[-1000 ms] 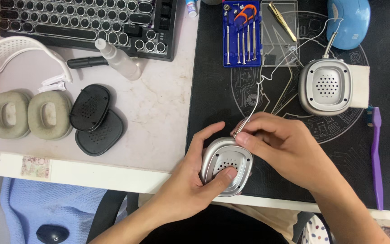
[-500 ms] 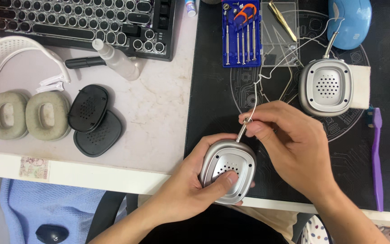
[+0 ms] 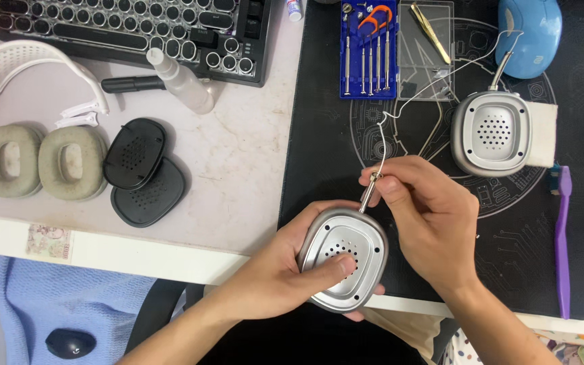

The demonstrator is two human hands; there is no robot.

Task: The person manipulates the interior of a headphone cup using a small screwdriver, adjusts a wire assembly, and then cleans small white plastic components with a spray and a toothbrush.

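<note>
The left hand (image 3: 285, 277) is cupping a silver ear cup (image 3: 343, 257) at the near edge of the black mat (image 3: 319, 135), with the thumb pressing on its perforated inside. The right hand (image 3: 427, 216) is pinching the short metal stem (image 3: 370, 191) at the top of the cup, where a thin white wire (image 3: 390, 128) is coming out. The wire is running up across the mat toward a second cup (image 3: 491, 133). Two black covers (image 3: 140, 172) and two pads (image 3: 38, 161) are lying to the left.
</note>
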